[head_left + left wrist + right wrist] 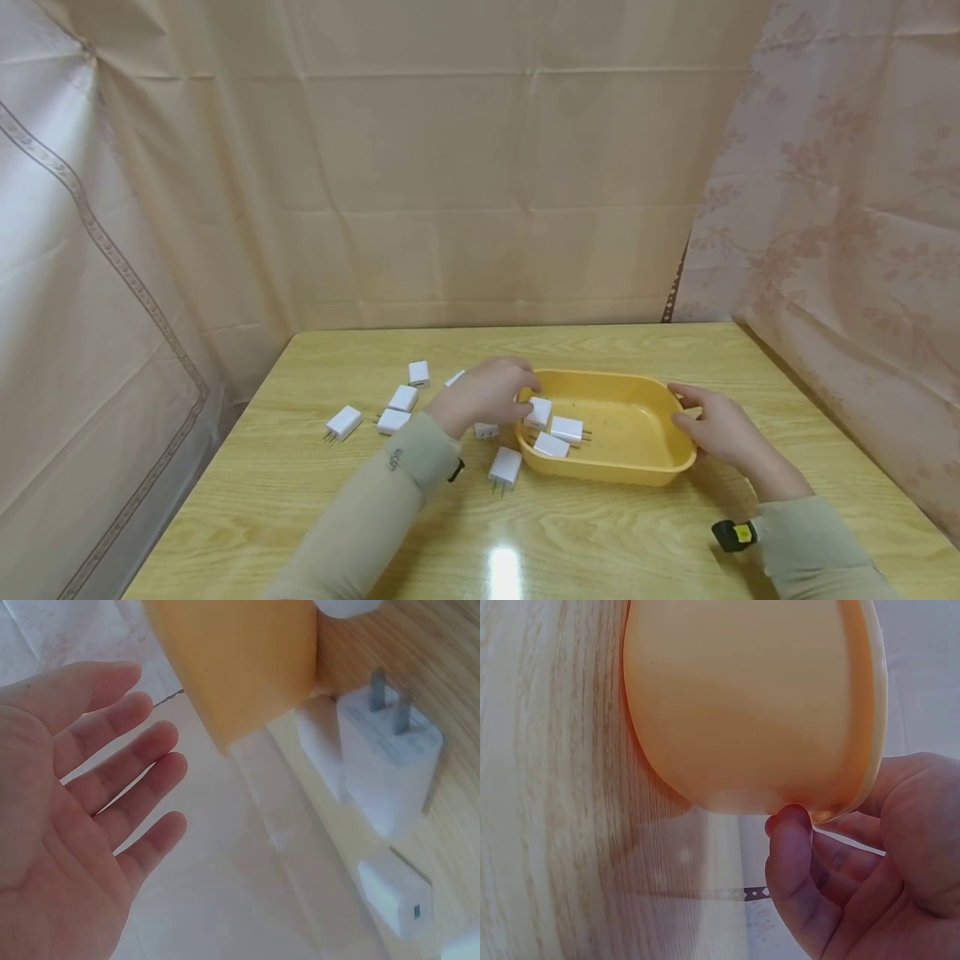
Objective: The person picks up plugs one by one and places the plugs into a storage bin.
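A yellow plastic tray [622,477] stands on the table, with white plug-in chargers [567,430] lying at its left end. My left hand [487,392] is over the tray's left rim, just above one of these chargers [538,412]. In the left wrist view the fingers of this hand [82,795] are spread and loosely bent, with nothing between them. At the tray's right end, my right hand [720,425] holds the rim. The right wrist view shows the thumb and fingers of that hand [855,862] pinching the tray edge [866,735].
Several more white chargers lie loose left of the tray, among them one at the far left [343,423], one at the back [418,373] and one near the tray's front corner [505,468]. Cloth curtains [487,167] hang behind and beside the wooden table [300,500].
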`<state>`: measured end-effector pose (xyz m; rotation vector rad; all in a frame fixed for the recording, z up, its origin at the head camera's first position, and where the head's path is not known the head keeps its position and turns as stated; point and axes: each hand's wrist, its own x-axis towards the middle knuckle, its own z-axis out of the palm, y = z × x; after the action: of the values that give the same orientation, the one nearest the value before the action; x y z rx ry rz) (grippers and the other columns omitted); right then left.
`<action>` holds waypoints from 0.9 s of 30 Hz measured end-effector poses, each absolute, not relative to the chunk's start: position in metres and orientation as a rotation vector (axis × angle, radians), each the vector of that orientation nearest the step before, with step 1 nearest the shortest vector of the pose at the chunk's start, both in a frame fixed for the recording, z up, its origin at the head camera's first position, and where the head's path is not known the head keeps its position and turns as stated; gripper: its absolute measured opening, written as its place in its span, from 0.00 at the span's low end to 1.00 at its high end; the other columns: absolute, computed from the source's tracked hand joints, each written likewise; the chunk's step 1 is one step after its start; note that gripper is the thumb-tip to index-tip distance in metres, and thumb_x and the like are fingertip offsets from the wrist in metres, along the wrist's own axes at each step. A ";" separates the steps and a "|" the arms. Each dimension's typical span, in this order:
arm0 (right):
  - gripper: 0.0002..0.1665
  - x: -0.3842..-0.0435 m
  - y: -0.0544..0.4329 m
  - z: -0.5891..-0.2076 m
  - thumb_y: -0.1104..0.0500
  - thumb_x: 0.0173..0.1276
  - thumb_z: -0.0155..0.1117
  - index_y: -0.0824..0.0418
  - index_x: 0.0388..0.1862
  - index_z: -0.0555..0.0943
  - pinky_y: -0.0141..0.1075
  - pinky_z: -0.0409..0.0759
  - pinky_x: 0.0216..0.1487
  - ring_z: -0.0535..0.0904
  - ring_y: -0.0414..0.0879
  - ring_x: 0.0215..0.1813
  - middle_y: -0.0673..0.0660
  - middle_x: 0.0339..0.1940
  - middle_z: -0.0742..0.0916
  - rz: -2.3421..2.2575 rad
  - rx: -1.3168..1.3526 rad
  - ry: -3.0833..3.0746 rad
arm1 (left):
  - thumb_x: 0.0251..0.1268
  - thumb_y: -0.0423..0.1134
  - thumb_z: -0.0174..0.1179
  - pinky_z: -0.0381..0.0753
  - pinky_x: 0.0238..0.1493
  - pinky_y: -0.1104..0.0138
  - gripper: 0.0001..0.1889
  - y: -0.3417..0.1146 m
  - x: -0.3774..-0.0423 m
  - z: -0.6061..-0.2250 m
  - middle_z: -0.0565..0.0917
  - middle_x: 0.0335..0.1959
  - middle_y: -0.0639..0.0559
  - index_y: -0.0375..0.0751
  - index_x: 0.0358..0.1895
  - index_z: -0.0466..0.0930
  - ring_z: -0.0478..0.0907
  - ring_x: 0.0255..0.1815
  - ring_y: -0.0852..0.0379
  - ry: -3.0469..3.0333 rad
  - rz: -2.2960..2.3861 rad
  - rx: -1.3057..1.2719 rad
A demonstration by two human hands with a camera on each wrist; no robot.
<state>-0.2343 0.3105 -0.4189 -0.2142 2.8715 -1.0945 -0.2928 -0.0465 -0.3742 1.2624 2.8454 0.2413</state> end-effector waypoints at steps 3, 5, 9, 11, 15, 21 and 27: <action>0.34 -0.234 0.310 -0.419 0.63 0.75 0.59 0.74 0.75 0.63 0.42 0.85 0.26 0.81 0.48 0.30 0.81 0.60 0.75 -1.096 -0.218 2.874 | 0.69 0.42 0.64 0.76 0.61 0.62 0.14 -0.054 -0.292 -0.375 0.83 0.55 0.55 0.46 0.55 0.87 0.79 0.56 0.56 2.863 0.255 1.279; 0.34 -0.234 0.310 -0.419 0.63 0.76 0.59 0.74 0.75 0.63 0.42 0.85 0.26 0.82 0.48 0.30 0.81 0.60 0.75 -1.103 -0.223 2.874 | 0.70 0.42 0.64 0.76 0.61 0.62 0.14 -0.059 -0.291 -0.375 0.83 0.55 0.54 0.45 0.55 0.87 0.79 0.56 0.56 2.872 0.275 1.289; 0.33 -0.233 0.310 -0.418 0.64 0.76 0.59 0.74 0.75 0.62 0.42 0.86 0.26 0.82 0.48 0.31 0.81 0.60 0.75 -1.114 -0.223 2.867 | 0.70 0.42 0.64 0.76 0.61 0.61 0.15 -0.070 -0.289 -0.375 0.83 0.55 0.53 0.42 0.56 0.86 0.79 0.56 0.55 2.889 0.349 1.279; 0.34 -0.233 0.310 -0.418 0.63 0.76 0.59 0.74 0.75 0.62 0.42 0.86 0.26 0.82 0.48 0.32 0.81 0.60 0.75 -1.110 -0.216 2.866 | 0.71 0.43 0.64 0.77 0.61 0.60 0.16 -0.076 -0.287 -0.374 0.83 0.55 0.52 0.42 0.56 0.86 0.79 0.56 0.54 2.900 0.389 1.265; 0.34 -0.233 0.310 -0.419 0.63 0.76 0.59 0.74 0.75 0.62 0.42 0.86 0.27 0.82 0.49 0.32 0.81 0.60 0.75 -1.106 -0.212 2.867 | 0.70 0.44 0.65 0.76 0.62 0.59 0.17 -0.088 -0.285 -0.373 0.82 0.57 0.51 0.42 0.57 0.85 0.79 0.58 0.52 2.932 0.433 1.230; 0.34 -0.233 0.310 -0.419 0.64 0.76 0.59 0.74 0.75 0.62 0.41 0.85 0.26 0.82 0.49 0.31 0.81 0.60 0.75 -1.102 -0.218 2.872 | 0.70 0.45 0.66 0.76 0.62 0.57 0.16 -0.103 -0.280 -0.372 0.82 0.57 0.50 0.44 0.56 0.86 0.79 0.59 0.51 2.981 0.489 1.190; 0.34 -0.233 0.311 -0.421 0.64 0.76 0.59 0.74 0.75 0.62 0.40 0.84 0.25 0.82 0.49 0.30 0.81 0.60 0.75 -1.111 -0.228 2.877 | 0.68 0.45 0.67 0.77 0.61 0.58 0.15 -0.117 -0.279 -0.374 0.84 0.55 0.51 0.43 0.54 0.87 0.80 0.57 0.52 3.027 0.535 1.192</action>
<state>-0.2334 0.3108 -0.4212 -0.2280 2.8766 -1.1114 -0.2787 -0.1172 -0.3736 1.1918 3.0267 0.5345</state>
